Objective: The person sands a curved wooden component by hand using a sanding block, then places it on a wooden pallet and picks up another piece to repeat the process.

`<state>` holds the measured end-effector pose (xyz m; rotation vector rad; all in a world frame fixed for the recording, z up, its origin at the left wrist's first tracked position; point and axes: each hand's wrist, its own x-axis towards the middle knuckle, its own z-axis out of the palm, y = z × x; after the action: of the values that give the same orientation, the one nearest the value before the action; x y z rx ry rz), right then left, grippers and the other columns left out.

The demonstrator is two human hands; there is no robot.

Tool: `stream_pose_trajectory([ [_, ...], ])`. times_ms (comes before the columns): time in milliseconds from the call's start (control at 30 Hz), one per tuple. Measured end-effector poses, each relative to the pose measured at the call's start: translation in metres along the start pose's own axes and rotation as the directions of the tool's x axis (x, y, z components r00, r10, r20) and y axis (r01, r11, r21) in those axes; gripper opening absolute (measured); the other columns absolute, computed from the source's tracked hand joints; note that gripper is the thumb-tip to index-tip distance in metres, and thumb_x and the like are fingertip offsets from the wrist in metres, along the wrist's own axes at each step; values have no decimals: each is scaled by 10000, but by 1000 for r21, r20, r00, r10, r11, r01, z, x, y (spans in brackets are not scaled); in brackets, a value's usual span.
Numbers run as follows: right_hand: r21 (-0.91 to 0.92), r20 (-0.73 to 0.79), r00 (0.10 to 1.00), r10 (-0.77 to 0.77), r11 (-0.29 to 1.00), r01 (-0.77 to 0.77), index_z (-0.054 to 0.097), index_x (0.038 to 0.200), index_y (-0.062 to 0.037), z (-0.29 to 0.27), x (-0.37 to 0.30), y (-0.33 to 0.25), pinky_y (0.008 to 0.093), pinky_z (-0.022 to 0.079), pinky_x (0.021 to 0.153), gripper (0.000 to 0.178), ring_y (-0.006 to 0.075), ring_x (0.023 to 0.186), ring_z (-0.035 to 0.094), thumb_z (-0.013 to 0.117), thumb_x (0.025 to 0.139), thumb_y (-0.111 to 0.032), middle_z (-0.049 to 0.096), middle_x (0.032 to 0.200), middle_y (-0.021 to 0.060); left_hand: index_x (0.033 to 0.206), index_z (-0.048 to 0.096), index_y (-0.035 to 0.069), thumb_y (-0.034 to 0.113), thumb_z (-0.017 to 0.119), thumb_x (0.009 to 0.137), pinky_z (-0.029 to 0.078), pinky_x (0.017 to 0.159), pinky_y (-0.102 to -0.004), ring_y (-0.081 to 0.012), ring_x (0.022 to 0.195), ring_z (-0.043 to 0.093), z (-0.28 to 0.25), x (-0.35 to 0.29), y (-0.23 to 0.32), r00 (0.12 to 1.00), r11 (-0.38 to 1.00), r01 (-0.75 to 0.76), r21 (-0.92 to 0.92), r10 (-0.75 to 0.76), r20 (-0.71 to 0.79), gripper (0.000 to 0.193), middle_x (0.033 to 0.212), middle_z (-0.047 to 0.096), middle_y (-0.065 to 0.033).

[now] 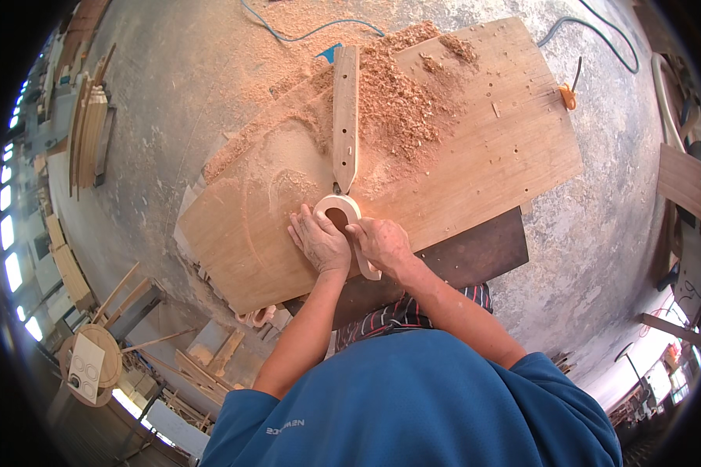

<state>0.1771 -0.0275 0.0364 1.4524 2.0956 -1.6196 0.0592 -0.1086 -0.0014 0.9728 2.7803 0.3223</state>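
Both hands are steadying a curved wood piece (354, 208) on the board (459, 167), at its near edge, just beside the near tip of the bar (345, 101). The left hand (325, 240) is lying nearly flat along its left side, fingers extended; the right hand (382, 243) is pressing its right side with fingers curled. How far the fingertips are closing underneath, I cannot tell. Shavings (397, 105) are lying heaped on the far side. The step seems to be shaping the piece's edge; the next move likely calls for even pressure and fingers well clear of the tip.
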Motion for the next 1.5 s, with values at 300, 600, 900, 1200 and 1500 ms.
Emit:
stream_pose_trajectory([
  [300, 7, 10, 1000, -23, 1000, 23, 718, 890, -63, -4, 3, 0, 519, 554, 721, 400, 417, 807, 705, 584, 998, -425, 713, 805, 213, 1432, 466, -75, 308, 379, 1080, 199, 1237, -529, -441, 1444, 382, 4, -1, -3, 1000, 1000, 20, 4, -20, -14, 527, 1437, 523, -295],
  [600, 8, 11, 999, -52, 999, 52, 746, 901, -68, -8, 5, 1, 510, 551, 728, 394, 413, 813, 704, 589, 995, -417, 719, 819, 211, 1434, 464, -79, 296, 382, 1077, 203, 1236, -532, -442, 1443, 381, 5, -4, 0, 999, 999, 45, 1, -45, -21, 523, 1435, 533, -277],
  [900, -8, 18, 997, -75, 997, 75, 748, 912, -70, -9, 8, 2, 507, 554, 729, 398, 409, 813, 703, 583, 997, -422, 715, 813, 210, 1430, 471, -89, 300, 369, 1079, 197, 1240, -527, -433, 1448, 377, 3, -5, 5, 995, 995, 100, -18, -100, -14, 534, 1445, 526, -282],
  [1200, -34, 40, 997, -68, 997, 69, 764, 941, -102, -13, 11, -1, 497, 562, 736, 394, 393, 832, 714, 574, 1000, -442, 730, 842, 195, 1433, 468, -93, 298, 371, 1075, 206, 1240, -521, -427, 1443, 386, 3, -5, 9, 990, 990, 141, -26, -142, -26, 539, 1438, 537, -279],
  [1500, -30, 5, 997, -78, 996, 78, 767, 942, -104, -12, 11, -1, 494, 562, 737, 382, 389, 830, 716, 588, 990, -438, 732, 839, 190, 1437, 462, -94, 296, 375, 1073, 206, 1238, -522, -428, 1438, 391, 4, -5, 10, 986, 986, 167, -24, -167, -27, 540, 1438, 534, -283],
])
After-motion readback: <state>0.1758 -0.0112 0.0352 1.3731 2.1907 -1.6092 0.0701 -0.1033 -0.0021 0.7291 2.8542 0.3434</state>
